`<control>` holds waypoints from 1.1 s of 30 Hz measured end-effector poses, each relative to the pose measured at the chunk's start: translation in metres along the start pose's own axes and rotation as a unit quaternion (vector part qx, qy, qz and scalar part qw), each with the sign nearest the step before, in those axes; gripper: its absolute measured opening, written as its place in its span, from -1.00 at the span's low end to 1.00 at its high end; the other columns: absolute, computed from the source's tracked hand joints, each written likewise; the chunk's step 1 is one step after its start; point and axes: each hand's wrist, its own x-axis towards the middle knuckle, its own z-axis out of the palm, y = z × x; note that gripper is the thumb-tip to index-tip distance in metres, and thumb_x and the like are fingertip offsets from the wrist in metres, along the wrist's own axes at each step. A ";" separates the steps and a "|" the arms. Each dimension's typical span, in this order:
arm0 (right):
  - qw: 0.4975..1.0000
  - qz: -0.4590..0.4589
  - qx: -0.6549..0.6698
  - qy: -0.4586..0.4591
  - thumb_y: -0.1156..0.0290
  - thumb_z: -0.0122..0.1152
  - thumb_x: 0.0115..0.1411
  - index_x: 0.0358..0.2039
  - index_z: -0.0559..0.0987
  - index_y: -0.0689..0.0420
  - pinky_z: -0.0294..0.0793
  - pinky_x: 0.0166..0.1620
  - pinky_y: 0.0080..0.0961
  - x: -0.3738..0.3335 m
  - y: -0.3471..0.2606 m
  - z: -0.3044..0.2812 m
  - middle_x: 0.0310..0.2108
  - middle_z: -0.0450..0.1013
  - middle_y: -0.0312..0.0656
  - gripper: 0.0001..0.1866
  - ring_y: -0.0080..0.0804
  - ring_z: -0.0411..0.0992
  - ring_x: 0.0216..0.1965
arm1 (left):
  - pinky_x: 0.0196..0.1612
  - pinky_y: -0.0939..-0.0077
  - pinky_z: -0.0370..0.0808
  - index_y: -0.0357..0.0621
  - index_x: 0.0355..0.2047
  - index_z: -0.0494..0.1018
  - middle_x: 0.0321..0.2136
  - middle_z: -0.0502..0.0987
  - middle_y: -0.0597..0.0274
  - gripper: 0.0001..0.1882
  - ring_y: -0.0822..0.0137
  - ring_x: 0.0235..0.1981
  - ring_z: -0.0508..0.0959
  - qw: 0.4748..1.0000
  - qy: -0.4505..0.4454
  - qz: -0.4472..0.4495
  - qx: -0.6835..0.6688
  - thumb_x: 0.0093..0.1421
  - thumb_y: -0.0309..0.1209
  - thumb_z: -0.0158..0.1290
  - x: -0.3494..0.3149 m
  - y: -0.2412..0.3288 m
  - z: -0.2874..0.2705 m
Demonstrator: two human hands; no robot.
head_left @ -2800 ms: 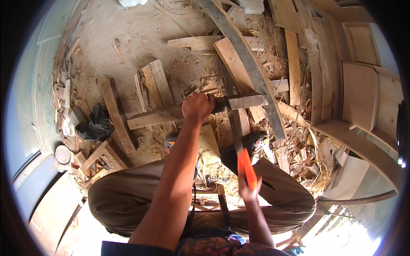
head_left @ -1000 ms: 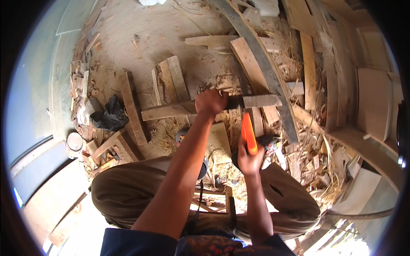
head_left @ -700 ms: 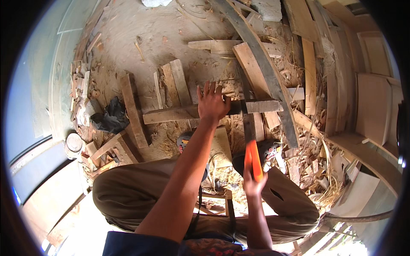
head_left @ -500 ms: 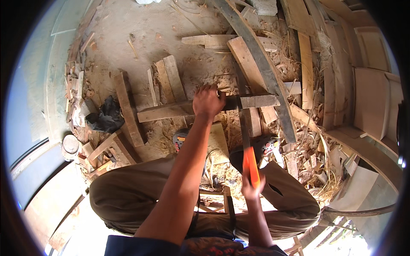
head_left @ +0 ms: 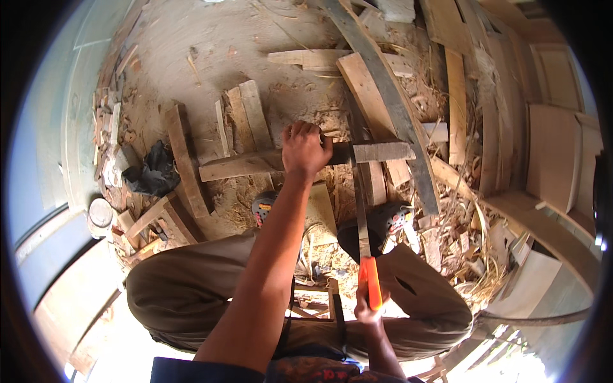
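The right hand (head_left: 370, 309) wraps its fingers around an orange handle (head_left: 370, 282); ahead of them, the saw blade (head_left: 360, 207) crosses a wooden bar (head_left: 242, 165) clasped in the curled left hand (head_left: 305, 150).

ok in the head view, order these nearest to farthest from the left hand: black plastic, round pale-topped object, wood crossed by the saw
1. Wood: under the left hand
2. Black plastic: off left
3. Round pale-topped object: farther left, lower

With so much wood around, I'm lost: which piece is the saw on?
The crosswise bar under the left hand; no other piece has a hand on it.
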 end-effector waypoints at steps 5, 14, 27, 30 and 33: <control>0.986 0.155 0.027 -0.059 0.61 0.16 0.18 -0.32 0.56 0.31 0.36 -0.45 -0.56 0.088 0.007 0.037 -0.55 0.46 -0.26 -0.93 -0.63 0.38 -0.52 | 0.21 0.10 0.28 -0.18 -0.34 0.62 -0.23 0.62 0.08 -0.69 0.12 0.00 0.52 1.000 -0.002 0.008 -0.001 0.14 -0.18 0.10 -0.003 0.004 -0.005; 0.993 0.023 0.040 -0.109 0.62 0.04 0.28 0.15 0.37 0.51 0.37 0.20 -0.36 0.018 -0.035 -0.011 0.14 0.39 0.17 -0.57 -0.19 0.38 0.21 | 0.15 0.10 0.32 -0.13 -0.34 0.62 -0.25 0.63 0.15 -0.76 0.15 -0.03 0.54 0.999 0.015 0.016 0.036 0.15 -0.27 0.05 -0.004 0.001 0.001; 0.993 0.106 0.019 -0.044 0.63 0.08 0.21 -0.13 0.51 0.42 0.41 -0.07 -0.44 0.037 -0.024 0.004 -0.22 0.49 0.05 -0.78 -0.37 0.47 -0.18 | 0.18 0.12 0.28 -0.13 -0.34 0.61 -0.22 0.62 0.14 -0.75 0.15 -0.01 0.52 0.999 0.028 0.029 0.031 0.10 -0.25 0.07 -0.006 0.003 -0.001; 0.986 0.164 0.010 -0.040 0.50 0.23 0.19 -0.48 0.49 0.26 0.25 -0.52 -0.59 0.117 -0.038 0.056 -0.62 0.36 -0.33 -0.86 -0.68 0.24 -0.55 | 0.21 0.13 0.25 -0.12 -0.32 0.60 -0.18 0.60 0.16 -0.76 0.15 0.04 0.47 1.000 0.009 0.014 0.025 0.10 -0.27 0.06 -0.002 0.004 -0.002; 0.999 0.038 -0.023 -0.030 0.54 0.22 0.14 -0.54 0.47 0.24 0.26 -0.52 -0.53 0.109 -0.032 0.064 -0.70 0.29 -0.30 -0.85 -0.66 0.21 -0.61 | 0.23 0.08 0.21 -0.12 -0.27 0.61 -0.14 0.57 0.15 -0.71 0.15 0.07 0.43 0.999 -0.013 0.007 0.036 0.12 -0.22 0.06 -0.007 -0.002 -0.001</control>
